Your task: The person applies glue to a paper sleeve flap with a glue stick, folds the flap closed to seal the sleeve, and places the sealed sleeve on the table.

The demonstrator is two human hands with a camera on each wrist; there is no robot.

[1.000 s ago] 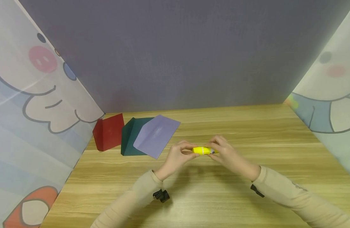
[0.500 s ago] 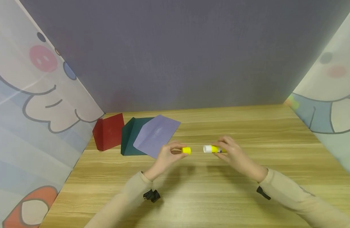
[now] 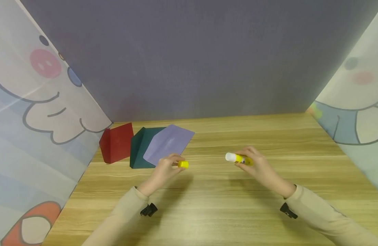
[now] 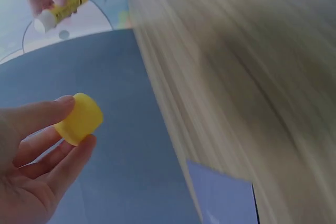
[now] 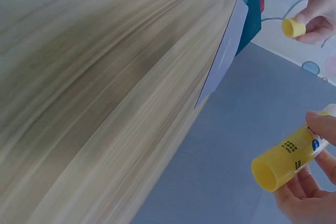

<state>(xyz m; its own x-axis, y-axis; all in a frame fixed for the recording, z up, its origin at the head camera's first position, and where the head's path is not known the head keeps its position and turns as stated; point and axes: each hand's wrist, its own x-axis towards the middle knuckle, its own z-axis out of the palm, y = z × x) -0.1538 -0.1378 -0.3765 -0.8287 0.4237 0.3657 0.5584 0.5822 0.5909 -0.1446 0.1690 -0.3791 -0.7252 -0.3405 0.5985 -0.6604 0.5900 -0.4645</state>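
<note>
Between thumb and fingers, my left hand [image 3: 165,171] pinches a yellow cap [image 3: 183,164], also plain in the left wrist view as a short yellow cylinder [image 4: 81,119]. My right hand [image 3: 262,168] grips a yellow glue stick [image 3: 240,159] round its body, its white end tilted up and to the left. Printing shows on the glue stick's side [image 5: 291,153] in the right wrist view. Cap and glue stick are well apart, both held above the table. The left hand is over the near edge of a lilac envelope [image 3: 168,143].
Under the lilac envelope lies a dark green envelope [image 3: 139,150], its flap raised. A red envelope [image 3: 121,141] lies further left. The wooden table [image 3: 226,212] meets a grey panel [image 3: 201,61] at the back. Cartoon-printed sheets [image 3: 26,143] stand at both sides.
The cap came off the glue stick, showing its white end. My left hand moved left with the cap; my right hand moved right and tilted the glue stick. The envelopes stayed put.
</note>
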